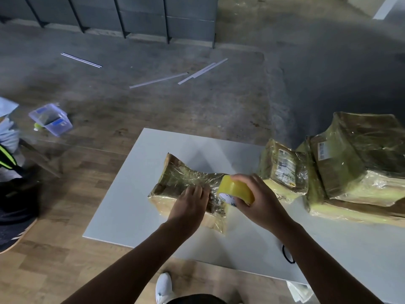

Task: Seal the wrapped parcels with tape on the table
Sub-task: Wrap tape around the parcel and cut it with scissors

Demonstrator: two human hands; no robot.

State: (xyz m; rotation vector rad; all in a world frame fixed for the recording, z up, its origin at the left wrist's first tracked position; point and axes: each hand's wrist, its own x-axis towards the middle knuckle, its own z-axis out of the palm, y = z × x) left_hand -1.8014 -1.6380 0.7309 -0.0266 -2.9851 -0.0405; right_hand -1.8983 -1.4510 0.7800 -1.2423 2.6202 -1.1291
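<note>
1. Both forearms reach forward over the white table [131, 216].
2. Right hand [259, 201] grasps a yellow tape roll [236, 190], fingers arched over its top.
3. Left hand [189, 204] sets bent fingertips on the wrapped parcel [175, 183] lying mid-table, just beside the roll; whether they pinch anything, I cannot tell.

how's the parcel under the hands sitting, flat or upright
Flat: parcel lies broad side down on the table, left hand on top, right hand gripping the tape.

Wood-plank floor [65, 216] near, grey concrete [241, 40] beyond (white strips [157, 80] scattered); grey cabinets [142, 16] behind.
</note>
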